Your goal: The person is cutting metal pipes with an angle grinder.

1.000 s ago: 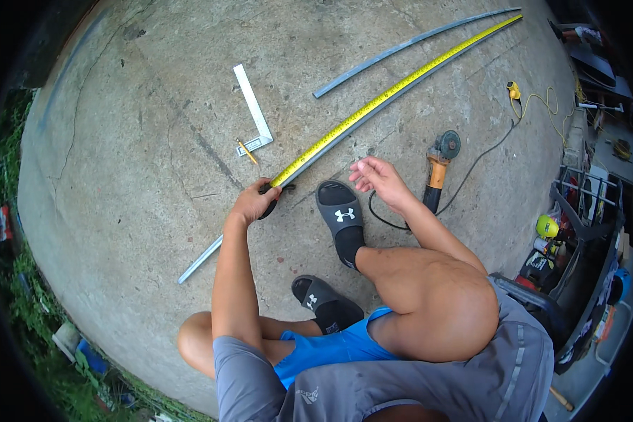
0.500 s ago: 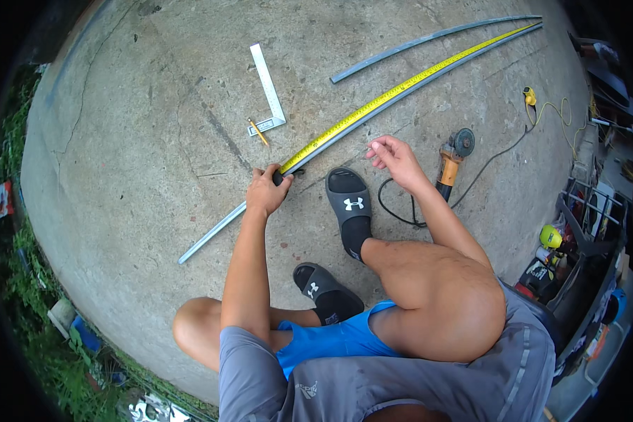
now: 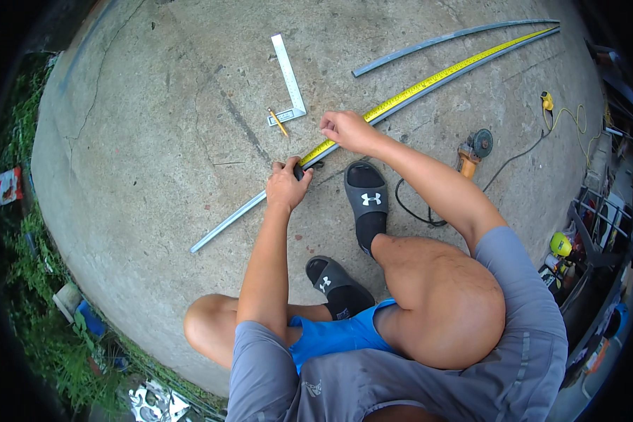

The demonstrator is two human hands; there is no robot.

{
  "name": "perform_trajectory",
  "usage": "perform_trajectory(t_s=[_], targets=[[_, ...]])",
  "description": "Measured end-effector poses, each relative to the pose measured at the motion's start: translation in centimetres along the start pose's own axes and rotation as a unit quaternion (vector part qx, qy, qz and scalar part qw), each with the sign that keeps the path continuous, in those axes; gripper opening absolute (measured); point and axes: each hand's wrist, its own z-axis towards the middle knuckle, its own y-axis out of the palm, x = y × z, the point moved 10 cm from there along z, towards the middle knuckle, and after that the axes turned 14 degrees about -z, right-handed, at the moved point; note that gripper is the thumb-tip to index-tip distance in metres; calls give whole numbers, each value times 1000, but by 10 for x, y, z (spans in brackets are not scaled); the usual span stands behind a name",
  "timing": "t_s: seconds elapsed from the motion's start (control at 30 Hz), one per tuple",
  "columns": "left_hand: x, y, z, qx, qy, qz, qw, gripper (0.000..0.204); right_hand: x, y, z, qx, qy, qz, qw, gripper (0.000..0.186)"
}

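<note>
My left hand (image 3: 287, 184) is closed around the dark case of a tape measure (image 3: 299, 171), pressing it down on a long grey metal bar (image 3: 226, 221). The yellow tape blade (image 3: 429, 83) runs out along the bar to its far right end. My right hand (image 3: 348, 131) hangs over the blade with its fingers curled together; whatever is between them, if anything, is hidden. Left of that hand, a yellow pencil (image 3: 278, 122) lies across the short arm of a metal try square (image 3: 288, 77), flat on the concrete.
A second metal bar (image 3: 443, 42) lies beyond the tape. Right of my sandalled foot (image 3: 367, 200) sits an angle grinder (image 3: 471, 158) with its cord looped on the concrete. A yellow cord connector (image 3: 546, 100) lies farther right, near tools along the edge. Plants (image 3: 56, 337) border the left.
My right hand has moved left and away from me, from beside the foot to over the tape blade. The left hand stays on the tape case. The whole view has shifted slightly.
</note>
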Motion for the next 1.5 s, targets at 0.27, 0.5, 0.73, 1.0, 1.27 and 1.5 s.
perform_trajectory(t_s=[0.27,0.5,0.73,1.0,1.27,1.5], targets=[[4,2,-3,10,-4,0,1000,48,-33,46,58,-12,-30,-57,998,24],[11,4,-14,42,2,12,999,48,-43,67,77,-19,4,-110,994,36],[9,1,-20,79,11,19,997,46,-23,32,76,-13,12,102,995,29],[10,4,-24,105,20,32,994,45,61,11,-25,-28,121,336,934,13],[10,5,-24,123,42,36,991,46,72,29,-37,-10,116,292,949,11],[11,6,-25,123,46,30,991,46,75,33,-33,-21,98,243,965,9]])
